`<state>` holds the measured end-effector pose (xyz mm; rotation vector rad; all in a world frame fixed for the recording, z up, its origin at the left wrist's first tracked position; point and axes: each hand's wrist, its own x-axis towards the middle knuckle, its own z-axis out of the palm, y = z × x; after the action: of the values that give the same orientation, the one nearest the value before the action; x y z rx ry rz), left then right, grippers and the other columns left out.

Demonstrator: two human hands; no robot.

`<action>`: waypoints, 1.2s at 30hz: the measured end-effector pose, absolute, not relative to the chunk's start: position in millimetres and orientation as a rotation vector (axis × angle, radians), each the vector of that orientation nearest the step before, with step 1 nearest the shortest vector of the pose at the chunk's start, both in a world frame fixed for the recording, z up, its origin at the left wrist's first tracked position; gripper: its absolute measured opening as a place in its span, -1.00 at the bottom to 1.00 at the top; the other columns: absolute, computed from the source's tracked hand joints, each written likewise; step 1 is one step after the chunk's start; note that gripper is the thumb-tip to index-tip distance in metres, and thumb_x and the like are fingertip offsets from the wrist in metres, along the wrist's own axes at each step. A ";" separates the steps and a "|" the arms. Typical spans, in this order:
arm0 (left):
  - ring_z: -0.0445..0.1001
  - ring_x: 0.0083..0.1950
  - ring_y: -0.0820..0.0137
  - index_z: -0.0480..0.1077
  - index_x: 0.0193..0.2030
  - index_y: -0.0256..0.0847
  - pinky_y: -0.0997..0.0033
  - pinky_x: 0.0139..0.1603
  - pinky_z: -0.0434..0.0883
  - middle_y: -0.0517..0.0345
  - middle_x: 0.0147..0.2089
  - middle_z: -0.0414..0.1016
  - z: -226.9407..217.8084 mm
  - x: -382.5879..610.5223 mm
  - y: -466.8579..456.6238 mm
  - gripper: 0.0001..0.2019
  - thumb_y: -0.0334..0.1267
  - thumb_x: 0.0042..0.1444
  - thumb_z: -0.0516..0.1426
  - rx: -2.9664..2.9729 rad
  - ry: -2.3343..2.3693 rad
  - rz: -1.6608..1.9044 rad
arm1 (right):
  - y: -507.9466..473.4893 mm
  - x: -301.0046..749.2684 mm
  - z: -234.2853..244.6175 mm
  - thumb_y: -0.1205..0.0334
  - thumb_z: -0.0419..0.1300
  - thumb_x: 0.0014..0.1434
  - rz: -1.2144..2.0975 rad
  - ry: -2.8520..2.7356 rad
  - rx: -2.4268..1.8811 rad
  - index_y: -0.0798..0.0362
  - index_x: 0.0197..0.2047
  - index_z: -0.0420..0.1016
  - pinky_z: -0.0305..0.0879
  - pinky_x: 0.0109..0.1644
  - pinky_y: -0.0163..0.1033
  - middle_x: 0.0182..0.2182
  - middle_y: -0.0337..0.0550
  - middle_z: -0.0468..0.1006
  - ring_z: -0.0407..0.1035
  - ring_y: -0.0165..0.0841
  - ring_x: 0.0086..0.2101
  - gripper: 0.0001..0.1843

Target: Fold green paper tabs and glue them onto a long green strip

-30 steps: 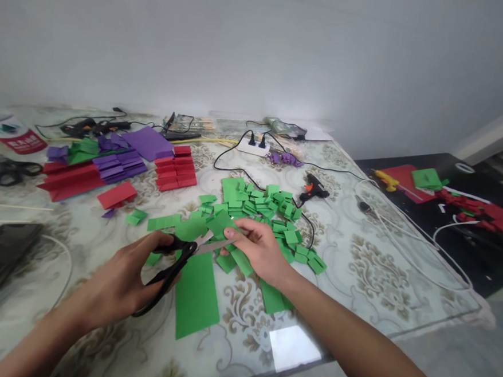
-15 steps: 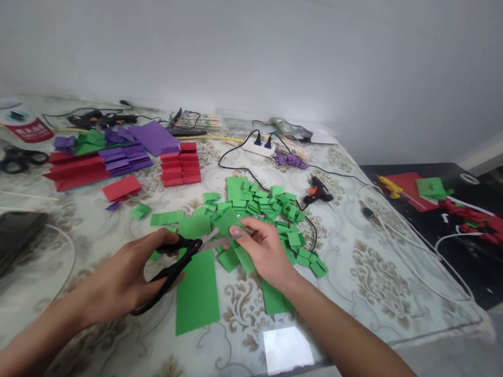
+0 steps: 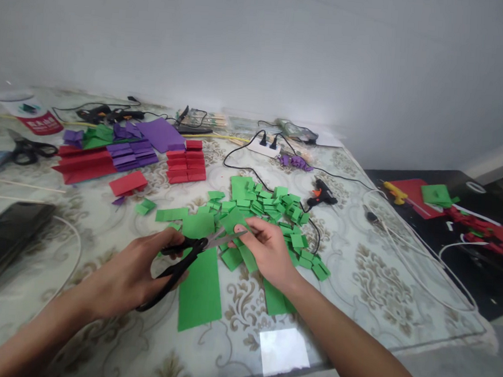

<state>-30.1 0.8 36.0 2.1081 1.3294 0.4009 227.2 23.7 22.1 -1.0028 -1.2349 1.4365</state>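
Green paper piece [image 3: 233,219] up above the tabletop, front and centre, the R hand [image 3: 273,253] pinching it btwn thumb and fingers! Black-handled scissors [image 3: 203,245] right at it, blades parted; can't tell if they bite in. L hand [image 3: 127,274] has those scissors, fingers curled thru the handle loops. Below, a flat green sheet [image 3: 200,300] on the patterned tablecloth [image 3: 382,284]. Just beyond the R hand, a heap of folded green pcs [image 3: 272,201], w/ a black glue gun [image 3: 323,193] nr its R edge. Farther back: white power strip [image 3: 263,148], 2 plugs in. Over L, pleated red paper [image 3: 186,164], pleated purple paper [image 3: 132,156], and a dark phone [image 3: 9,237] nr the edge.
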 end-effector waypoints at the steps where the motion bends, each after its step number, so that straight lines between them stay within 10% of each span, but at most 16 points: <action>1: 0.55 -0.18 0.26 0.38 -0.10 -0.16 0.37 -0.16 0.47 0.12 -0.18 0.59 36.4 -29.9 0.8 -0.73 -0.01 0.25 0.15 2.107 1.332 0.403 | 23.8 227.5 22.2 -0.04 0.37 0.16 1.431 -1.239 -1.008 0.02 -0.41 0.56 0.44 -0.25 -0.23 -0.49 -0.25 0.50 0.48 -0.32 -0.41 -0.70; 27: 0.33 -0.44 0.39 0.36 -0.35 -0.15 0.48 -0.43 0.24 0.26 -0.48 0.42 22.1 -37.7 3.3 -0.75 -0.03 0.21 0.12 2.046 1.499 0.312 | 24.1 228.5 20.4 -0.08 0.35 0.20 1.398 -1.308 -1.003 0.05 -0.36 0.60 0.48 -0.22 -0.23 -0.46 -0.19 0.62 0.54 -0.30 -0.38 -0.66; 36: 0.25 -0.46 0.45 0.34 -0.43 -0.18 0.51 -0.46 0.23 0.30 -0.50 0.31 20.8 -39.3 9.1 -0.62 0.09 0.16 0.23 1.708 1.456 0.611 | 25.7 230.4 16.7 0.04 0.32 0.20 1.199 -1.424 -1.105 0.04 -0.49 0.46 0.10 -0.35 -0.27 -0.52 -0.30 0.29 0.17 -0.41 -0.45 -0.67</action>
<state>-39.3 9.1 20.8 1.7075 1.4561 0.6112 230.4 25.7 16.7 -1.1050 -1.4240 1.1991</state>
